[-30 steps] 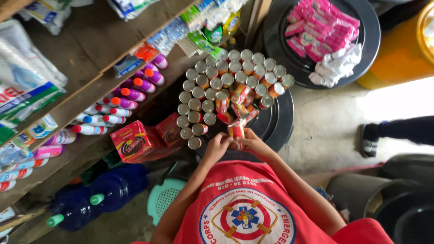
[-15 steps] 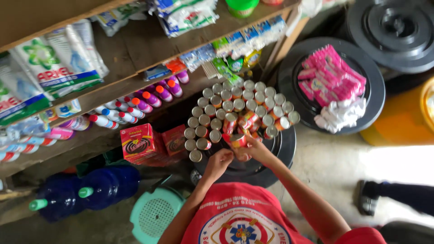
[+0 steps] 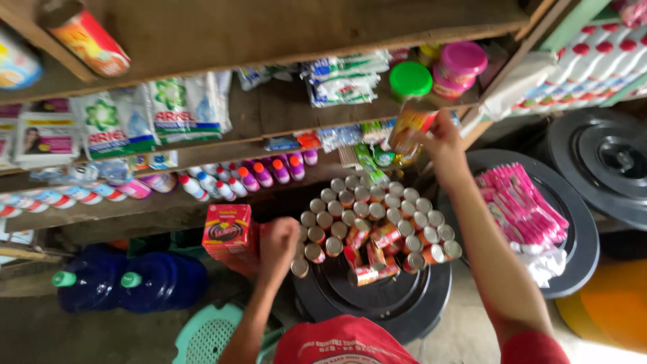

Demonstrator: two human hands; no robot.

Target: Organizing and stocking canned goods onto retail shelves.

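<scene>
While the left hand point(image 3: 280, 244) rests curled beside the cans point(image 3: 374, 226), right-hand fingers point(image 3: 431, 138) grasp a raised can point(image 3: 410, 128).

Right hand point(image 3: 446, 143) now raised, can point(image 3: 412, 126) aloft.

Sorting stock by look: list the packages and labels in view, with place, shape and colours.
Detergent pouches: middle shelf, white-green, flat.
Red box: beside left hand, square.
Labelled can: in right hand, orange-yellow.
Tins: clustered on black lid, red labels.
Pink sachets: right lid.
</scene>
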